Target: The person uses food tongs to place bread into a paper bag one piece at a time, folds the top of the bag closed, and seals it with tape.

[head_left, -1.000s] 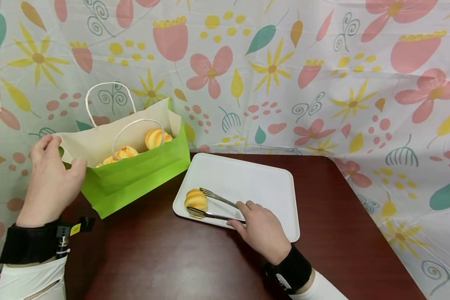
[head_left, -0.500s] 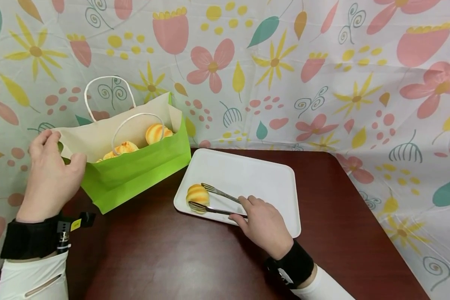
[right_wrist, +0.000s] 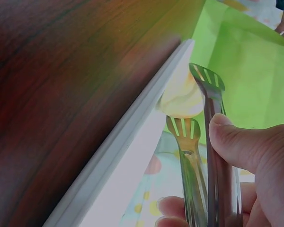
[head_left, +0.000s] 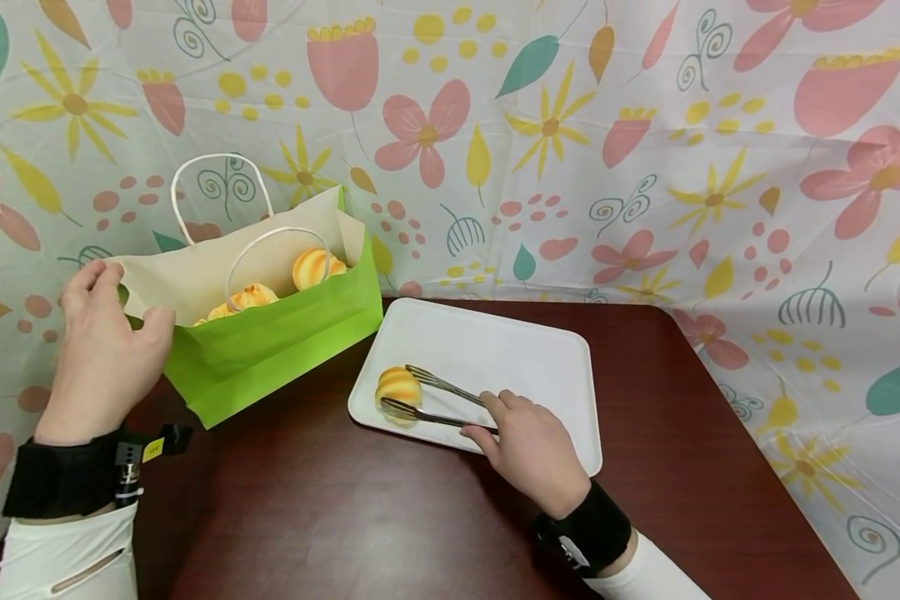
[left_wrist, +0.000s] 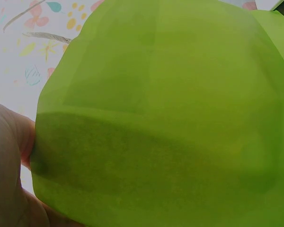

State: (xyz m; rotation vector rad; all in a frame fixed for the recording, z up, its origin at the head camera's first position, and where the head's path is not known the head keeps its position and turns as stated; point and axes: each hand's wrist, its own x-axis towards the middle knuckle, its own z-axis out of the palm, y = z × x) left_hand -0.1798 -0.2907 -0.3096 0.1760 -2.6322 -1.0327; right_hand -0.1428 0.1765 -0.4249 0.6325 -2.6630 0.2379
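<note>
My right hand (head_left: 536, 450) holds a pair of metal tongs (head_left: 450, 421), thumb on one arm and fingers on the other. The tongs' slotted ends lie on either side of a round, yellow-orange striped bun (head_left: 398, 390). That bun sits at the left front of a white tray (head_left: 495, 350). In the right wrist view the bun (right_wrist: 182, 99) shows beside the tong tips. At the left, my left hand (head_left: 108, 358) pinches the rim of a green paper bag (head_left: 277, 350), whose mouth gapes. Inside it show several more bread pieces, including another striped bun (head_left: 318, 268).
White rope handles (head_left: 221, 156) stand up from the bag. Tray and bag rest on a dark brown table (head_left: 330, 517), the bag just left of the tray. A flower-printed cloth (head_left: 457, 167) hangs behind the table and along its right side.
The head view has tipped down a little. On the tray, the bun and tongs have shifted very slightly to the right. My left hand keeps its hold on the bag.
</note>
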